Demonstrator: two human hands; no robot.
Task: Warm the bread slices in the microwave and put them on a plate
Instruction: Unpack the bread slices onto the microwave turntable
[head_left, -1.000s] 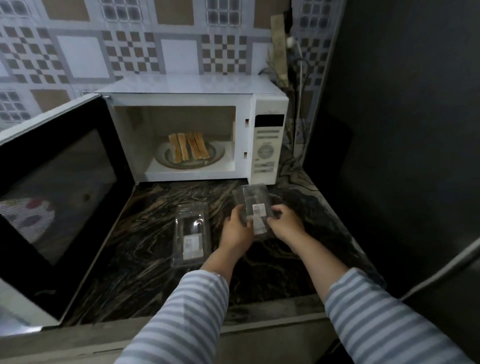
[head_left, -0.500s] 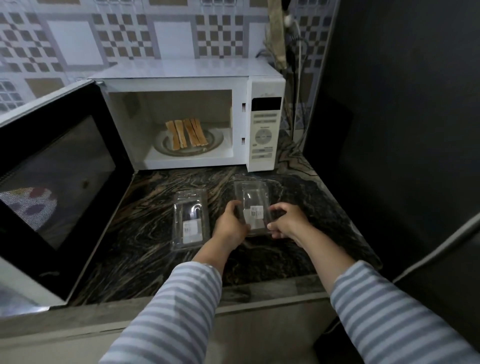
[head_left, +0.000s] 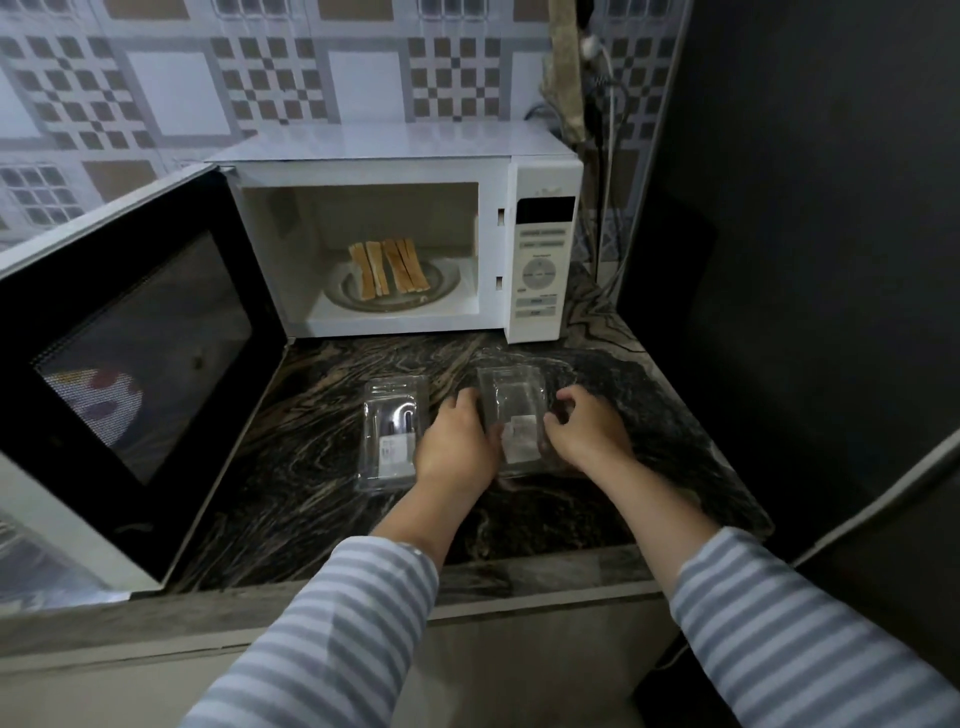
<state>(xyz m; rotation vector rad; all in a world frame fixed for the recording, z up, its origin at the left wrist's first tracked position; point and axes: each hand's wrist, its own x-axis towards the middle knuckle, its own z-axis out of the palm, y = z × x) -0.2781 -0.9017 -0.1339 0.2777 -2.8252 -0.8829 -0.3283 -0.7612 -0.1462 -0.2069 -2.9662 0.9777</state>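
Note:
Several toasted bread slices (head_left: 388, 270) lie side by side on the round glass turntable plate (head_left: 447, 283) inside the white microwave (head_left: 395, 150), whose door (head_left: 135, 353) stands wide open to the left. On the dark counter in front, my left hand (head_left: 457, 441) and my right hand (head_left: 589, 431) grip the two long sides of a clear plastic container (head_left: 511, 400) with a white label. It rests low on the counter. A second clear plastic container (head_left: 395, 431) lies just left of my left hand.
The dark marbled counter (head_left: 322, 467) ends at a front edge near my sleeves. A dark wall or appliance (head_left: 805, 234) closes off the right side. Cables (head_left: 605, 156) hang behind the microwave's right corner. The control panel (head_left: 543, 260) is on the microwave's right.
Both hands have lowered the right-hand container from a raised, tilted hold down onto the counter. The bread and the other container have not moved.

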